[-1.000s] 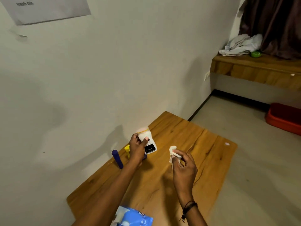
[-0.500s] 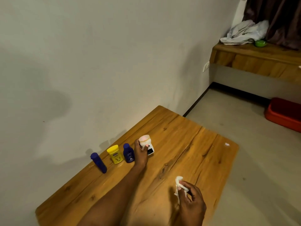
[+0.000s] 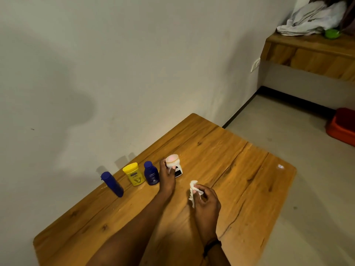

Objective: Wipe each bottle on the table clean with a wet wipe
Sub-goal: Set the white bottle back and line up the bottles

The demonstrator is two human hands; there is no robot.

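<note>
Wooden table beside a white wall. Left hand grips the white bottle, upright at the right end of the bottle row; right hand pinches the crumpled wet wipe nearer, apart from it. Judged step: handling between wipes; next, wipe must meet a steadied bottle.

Domestic room, likely a bedroom. Low wooden table pushed against a plain painted wall. Small toiletry bottles stand on it. Built-in wooden ledge holds crumpled cloth beside a dark curtain. Wall socket nearby. Red plastic tub on pale floor.
</note>
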